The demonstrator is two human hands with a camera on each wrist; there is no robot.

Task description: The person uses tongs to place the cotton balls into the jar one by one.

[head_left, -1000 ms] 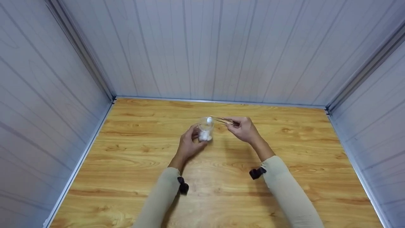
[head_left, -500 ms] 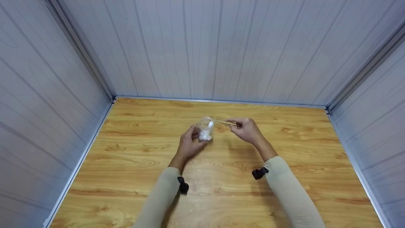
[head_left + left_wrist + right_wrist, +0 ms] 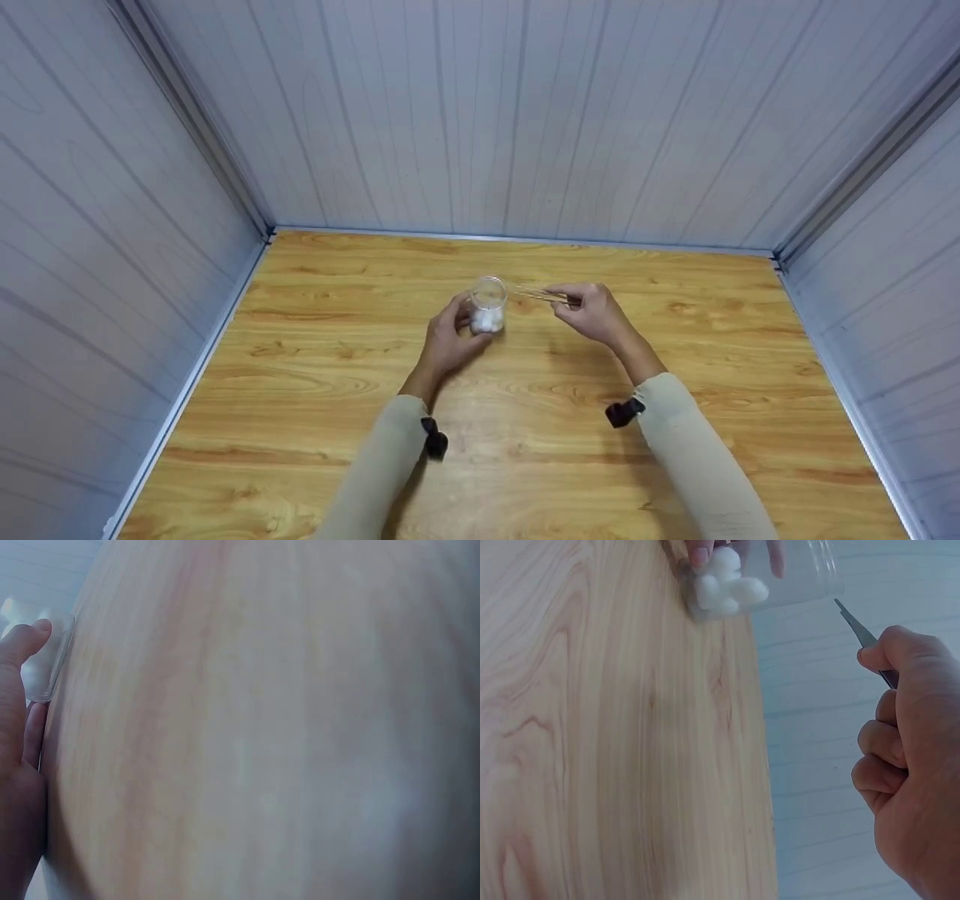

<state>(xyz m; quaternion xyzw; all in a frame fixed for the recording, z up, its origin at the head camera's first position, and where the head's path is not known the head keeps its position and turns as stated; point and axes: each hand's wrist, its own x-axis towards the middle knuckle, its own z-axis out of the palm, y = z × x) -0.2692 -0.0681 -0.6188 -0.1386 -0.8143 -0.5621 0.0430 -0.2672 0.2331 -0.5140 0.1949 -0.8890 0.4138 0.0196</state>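
Observation:
A clear jar (image 3: pixel 489 291) without a lid stands upright on the table. Several white cotton balls (image 3: pixel 727 586) lie at its bottom. My left hand (image 3: pixel 447 341) grips the jar low on its left side; its thumb (image 3: pixel 31 639) lies across the front in the left wrist view. To the right of the jar, my right hand (image 3: pixel 595 313) pinches a pair of metal tweezers (image 3: pixel 862 634) between thumb and fingers. The tweezer tips are just beside the jar's rim, with nothing visible between them. The other right-hand fingers (image 3: pixel 881 742) are curled.
A wood-grain table (image 3: pixel 480 465) spreads beneath both arms. Pale panel walls enclose it at the back (image 3: pixel 480 120), left (image 3: pixel 97 247) and right (image 3: pixel 885 247). A black wrist camera sits on each sleeve, left (image 3: pixel 435 441) and right (image 3: pixel 624 412).
A cotton ball held in the tweezers at the jar's mouth has dropped in among the others. My right hand has drawn slightly right and toward me with the tweezers. The left hand stays put.

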